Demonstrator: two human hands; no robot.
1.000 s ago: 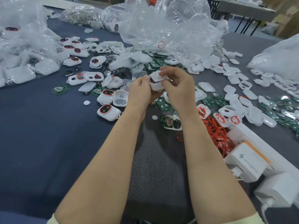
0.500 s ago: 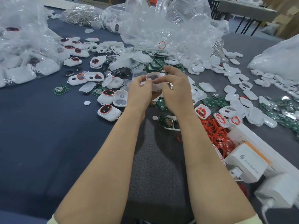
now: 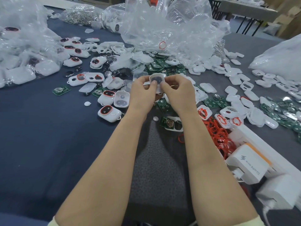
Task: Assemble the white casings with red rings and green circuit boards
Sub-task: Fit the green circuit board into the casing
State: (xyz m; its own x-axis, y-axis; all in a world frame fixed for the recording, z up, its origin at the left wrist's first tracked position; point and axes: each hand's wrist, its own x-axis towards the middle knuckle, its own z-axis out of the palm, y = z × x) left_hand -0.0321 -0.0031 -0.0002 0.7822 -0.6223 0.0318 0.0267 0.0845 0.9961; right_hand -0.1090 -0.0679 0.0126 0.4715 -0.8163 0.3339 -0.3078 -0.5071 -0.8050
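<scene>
Fingers (image 3: pixel 152 84) of both hands are curled and pinch one white casing (image 3: pixel 157 79) between them, thumbs on its near edge, the other fingertips hidden behind it. The left hand (image 3: pixel 143 95) grips its left side and the right hand (image 3: pixel 178 95) its right, so the two hands nearly touch. The casing is held up over the middle of the table (image 3: pixel 40 136), its hollow face with a dark round patch turned toward the camera. At twelve o'clock from the hands lies a heap of green circuit boards (image 3: pixel 162 66) under a crumpled clear plastic bag (image 3: pixel 171 26). At five o'clock, a tangle of loose red rings (image 3: pixel 216 132) lies just beside a white charger (image 3: pixel 247 165). At six o'clock, between the forearms, a casing half with a circuit board (image 3: pixel 171 123) rests on a grey mat (image 3: pixel 156 160). At eight o'clock sits a closed casing with a red ring (image 3: pixel 109 111); at three o'clock, plain white shells (image 3: pixel 234 79) are scattered about.
</scene>
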